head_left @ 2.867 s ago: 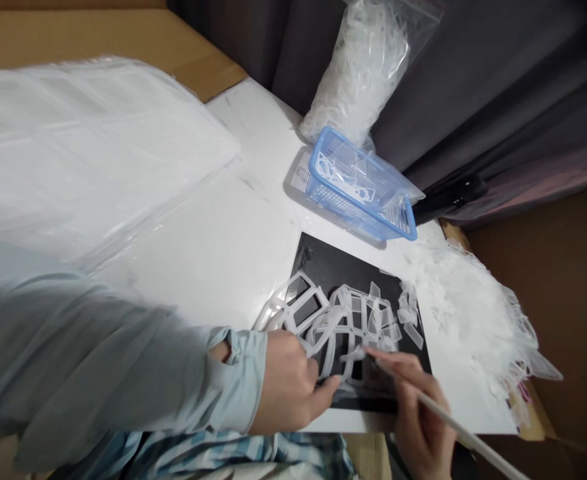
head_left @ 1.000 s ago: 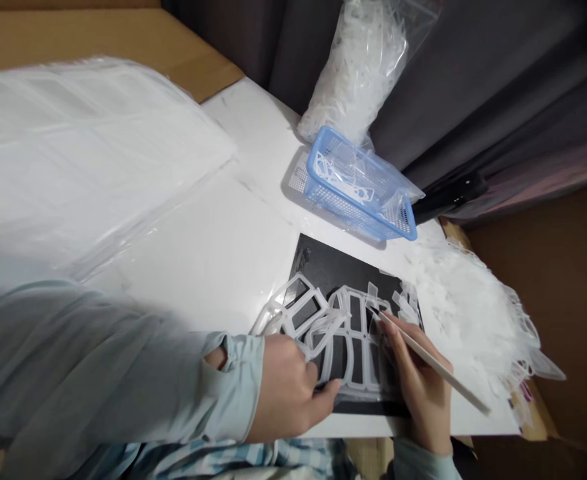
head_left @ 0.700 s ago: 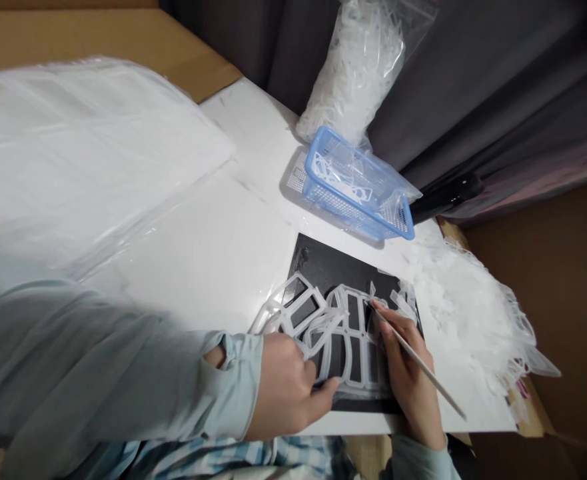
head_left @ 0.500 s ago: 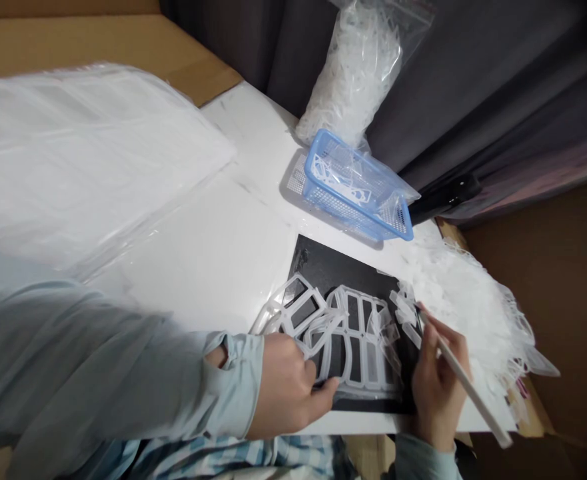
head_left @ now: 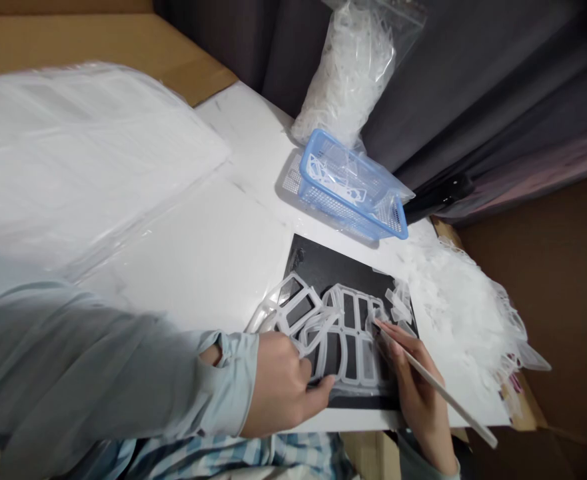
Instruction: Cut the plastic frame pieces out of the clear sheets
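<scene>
Hands on clear plastic frames, black board

Nearest, the left hand (head_left: 276, 383) curls closed over the near edge of the linked clear plastic frames (head_left: 353, 353), while the right hand (head_left: 413, 387) pinches a thin white stick (head_left: 436, 393), its tip on them. The frames look light, thin and springy, best held by their outer strips. They lie on a black board (head_left: 318, 263) on a white marble-look table (head_left: 243, 127); farther off sit a blue plastic mesh basket (head_left: 333, 207), a clear zip bag of plastic scraps (head_left: 346, 73) and dark curtains (head_left: 453, 87).
</scene>
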`<state>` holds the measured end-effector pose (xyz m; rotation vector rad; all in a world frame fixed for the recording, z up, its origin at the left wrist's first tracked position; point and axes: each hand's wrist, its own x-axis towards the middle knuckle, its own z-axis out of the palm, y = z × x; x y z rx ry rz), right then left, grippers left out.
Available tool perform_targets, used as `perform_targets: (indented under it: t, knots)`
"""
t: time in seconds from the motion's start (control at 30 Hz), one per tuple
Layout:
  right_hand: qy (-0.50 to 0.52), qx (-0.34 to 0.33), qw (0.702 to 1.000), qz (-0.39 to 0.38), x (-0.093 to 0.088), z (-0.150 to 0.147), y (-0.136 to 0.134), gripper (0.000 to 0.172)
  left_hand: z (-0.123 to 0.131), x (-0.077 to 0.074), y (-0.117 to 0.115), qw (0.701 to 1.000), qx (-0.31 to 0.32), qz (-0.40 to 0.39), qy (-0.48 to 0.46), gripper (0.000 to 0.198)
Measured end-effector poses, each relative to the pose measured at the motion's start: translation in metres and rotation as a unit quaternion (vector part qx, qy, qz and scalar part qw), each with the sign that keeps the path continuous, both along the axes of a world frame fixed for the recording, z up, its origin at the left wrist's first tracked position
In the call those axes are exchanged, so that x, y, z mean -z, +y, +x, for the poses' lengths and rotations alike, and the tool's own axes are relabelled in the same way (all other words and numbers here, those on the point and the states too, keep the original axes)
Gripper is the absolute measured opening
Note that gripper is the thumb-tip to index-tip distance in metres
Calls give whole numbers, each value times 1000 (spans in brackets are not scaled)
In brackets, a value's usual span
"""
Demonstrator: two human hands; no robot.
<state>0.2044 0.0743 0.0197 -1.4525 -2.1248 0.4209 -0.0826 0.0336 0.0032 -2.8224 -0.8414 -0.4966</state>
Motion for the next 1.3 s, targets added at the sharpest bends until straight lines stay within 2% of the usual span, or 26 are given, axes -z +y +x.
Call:
perform_targets:
  t: [0.07,0.13,0.2,0.3,0.4,0.53,0.73,0.8,0.87,0.93,1.0,1.1,1.2,1.3]
  knots:
    - [38,83,994,60,-1,-2,0,29,0,2,0,1000,2,6,0,56]
    - [103,172,972,122,-2,-4,-1,29,0,4,0,1000,8,7,7,58]
    - [143,208,959,128,-5,-5,-2,30,1,5,-1,1000,8,6,12,59]
    - [126,175,975,46,-8,0,-7,30,1,6,-2,1000,-2,9,11,57]
    - [85,105,990,-33,-12,13,-11,29,1,5,-3,1000,-6,8,11,58]
    - [24,20,993,-117,-17,30,-13,27,2,2,-2,1000,-10,7,-6,55]
    - [22,14,989,-146,-20,35,-13,27,1,2,-2,1000,-7,4,3,55]
    - [28,39,994,-95,-19,28,-11,27,1,3,-2,1000,-3,-3,8,56]
    - [51,107,992,37,-17,18,-7,29,1,4,-2,1000,-5,-9,14,56]
    - [77,171,970,155,-16,8,-3,30,1,4,-3,1000,-13,-12,15,55]
    - [85,191,963,170,-16,3,-2,29,2,5,-4,1000,-19,-11,10,55]
    - [77,153,981,88,-17,9,-7,26,2,4,-4,1000,-16,-13,-2,53]
    - [59,32,997,-22,-19,22,-19,21,2,3,-4,999,-21,-23,10,52]
    - [66,-74,990,-97,-20,26,-29,19,2,2,-4,999,-24,-22,21,53]
